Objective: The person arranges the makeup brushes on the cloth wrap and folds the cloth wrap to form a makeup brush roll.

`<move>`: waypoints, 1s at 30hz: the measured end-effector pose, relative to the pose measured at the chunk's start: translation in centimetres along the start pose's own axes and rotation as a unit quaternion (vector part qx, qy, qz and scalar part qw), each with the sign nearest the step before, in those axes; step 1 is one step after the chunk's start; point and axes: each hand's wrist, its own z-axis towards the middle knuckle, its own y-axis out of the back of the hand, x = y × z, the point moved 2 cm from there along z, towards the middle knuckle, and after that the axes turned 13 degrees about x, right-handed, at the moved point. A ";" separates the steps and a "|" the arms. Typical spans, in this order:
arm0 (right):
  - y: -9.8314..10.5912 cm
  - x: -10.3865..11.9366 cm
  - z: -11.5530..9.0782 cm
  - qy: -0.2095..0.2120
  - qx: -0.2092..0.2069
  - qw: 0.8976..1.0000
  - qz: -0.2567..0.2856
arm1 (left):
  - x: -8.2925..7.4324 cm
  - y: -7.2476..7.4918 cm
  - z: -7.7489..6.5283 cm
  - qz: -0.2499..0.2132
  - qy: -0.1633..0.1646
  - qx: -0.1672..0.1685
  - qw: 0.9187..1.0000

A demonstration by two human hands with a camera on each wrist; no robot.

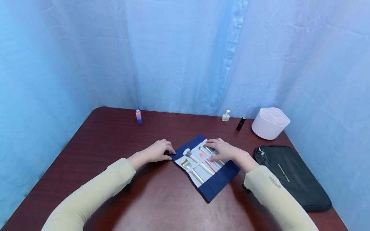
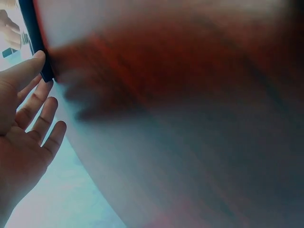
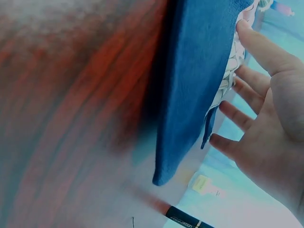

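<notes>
An unfolded makeup brush roll (image 1: 218, 181), navy outside with a pale lining, lies at a slant on the table. Several makeup brushes (image 1: 197, 176) are tucked under its pale strap, one with a fluffy head, one with an orange tip. At the roll's left corner my left hand (image 1: 156, 151) pinches the navy edge between thumb and index finger; the other fingers spread apart in the left wrist view. My right hand (image 1: 224, 150) lies over the brushes on the right side, fingers spread and fairly straight, fingertips touching them. It covers part of those brushes.
A black zip case (image 1: 292, 176) lies to the right, close to my right forearm. Behind it stands a white organizer (image 1: 268, 125). A black tube (image 1: 241, 124), a clear bottle with white cap (image 1: 226, 115) and a pink-blue bottle (image 1: 139, 116) are near the table's back edge.
</notes>
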 end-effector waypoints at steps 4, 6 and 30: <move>0.2 0.0 0.8 0.015 0.016 1.000 0.005 | -0.2 -0.2 -0.9 0.008 -0.001 -0.007 1.000; 0.3 0.1 1.2 0.020 0.025 0.999 0.002 | -0.3 -0.3 -1.2 0.014 -0.001 -0.009 1.000; 0.9 0.8 -2.6 -0.011 -0.003 0.999 0.037 | -0.6 -0.3 -1.4 -0.012 -0.042 0.042 0.998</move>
